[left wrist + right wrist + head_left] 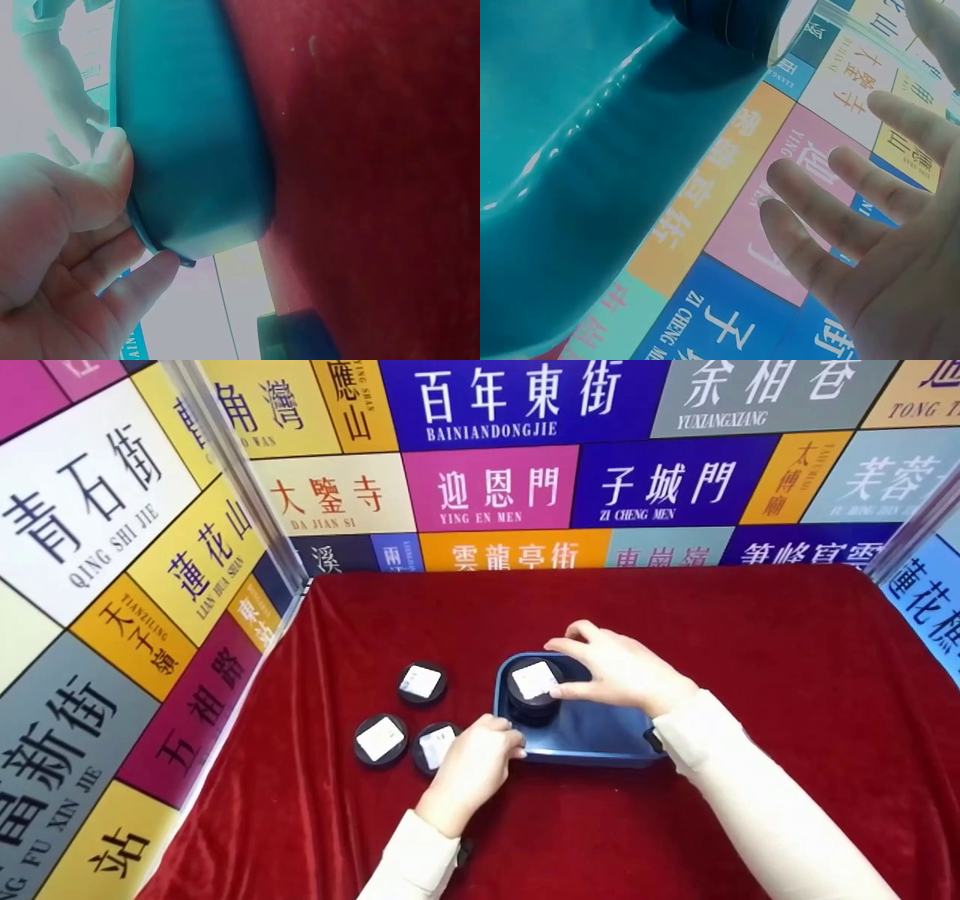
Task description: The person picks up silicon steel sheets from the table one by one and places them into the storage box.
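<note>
A blue open-topped rectangular box lies on the red cloth in the head view. My left hand pinches the rim at its near left corner; the left wrist view shows the thumb and fingers of that hand at the edge of the box. Inside the box's left end stands a stack of black round discs, a white label on top. Over it is my right hand, fingers spread. In the right wrist view that hand appears apart from the stack, its fingers extended.
Left of the box, three black discs with white labels lie flat on the cloth: a far one, a left one, and one partly behind my left hand. Panels with street names stand along the cloth's back and sides.
</note>
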### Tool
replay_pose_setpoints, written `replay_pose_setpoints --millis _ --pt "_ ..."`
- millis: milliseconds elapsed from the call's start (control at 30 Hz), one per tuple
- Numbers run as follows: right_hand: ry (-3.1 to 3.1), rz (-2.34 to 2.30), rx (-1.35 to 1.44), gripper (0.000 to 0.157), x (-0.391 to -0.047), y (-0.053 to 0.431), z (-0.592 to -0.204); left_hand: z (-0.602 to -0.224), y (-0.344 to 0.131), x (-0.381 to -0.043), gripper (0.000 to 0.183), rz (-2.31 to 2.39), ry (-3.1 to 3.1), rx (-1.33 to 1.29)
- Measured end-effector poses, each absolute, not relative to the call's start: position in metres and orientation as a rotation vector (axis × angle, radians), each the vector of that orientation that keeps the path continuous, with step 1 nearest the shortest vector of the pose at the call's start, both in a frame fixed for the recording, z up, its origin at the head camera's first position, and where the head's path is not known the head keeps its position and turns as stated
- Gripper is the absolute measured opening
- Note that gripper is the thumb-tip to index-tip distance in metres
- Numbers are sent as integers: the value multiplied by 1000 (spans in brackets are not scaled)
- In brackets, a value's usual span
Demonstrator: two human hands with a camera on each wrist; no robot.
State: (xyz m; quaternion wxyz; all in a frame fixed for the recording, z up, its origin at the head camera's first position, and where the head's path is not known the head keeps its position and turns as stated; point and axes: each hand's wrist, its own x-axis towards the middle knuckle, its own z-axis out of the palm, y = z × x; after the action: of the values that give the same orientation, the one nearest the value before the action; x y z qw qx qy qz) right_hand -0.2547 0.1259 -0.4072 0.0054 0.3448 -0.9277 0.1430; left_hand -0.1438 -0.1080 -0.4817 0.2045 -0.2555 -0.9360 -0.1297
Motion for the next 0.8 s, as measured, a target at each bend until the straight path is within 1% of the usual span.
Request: replay_pose_setpoints --millis 567,800 --pt "-2876 408 1050 69 -240 146 -406 -482 -107 -143 14 -397 -2625 -723" --pt "-2822 394 1028 66 -230 157 -408 -484 -108 -144 14 -393 -2607 -726"
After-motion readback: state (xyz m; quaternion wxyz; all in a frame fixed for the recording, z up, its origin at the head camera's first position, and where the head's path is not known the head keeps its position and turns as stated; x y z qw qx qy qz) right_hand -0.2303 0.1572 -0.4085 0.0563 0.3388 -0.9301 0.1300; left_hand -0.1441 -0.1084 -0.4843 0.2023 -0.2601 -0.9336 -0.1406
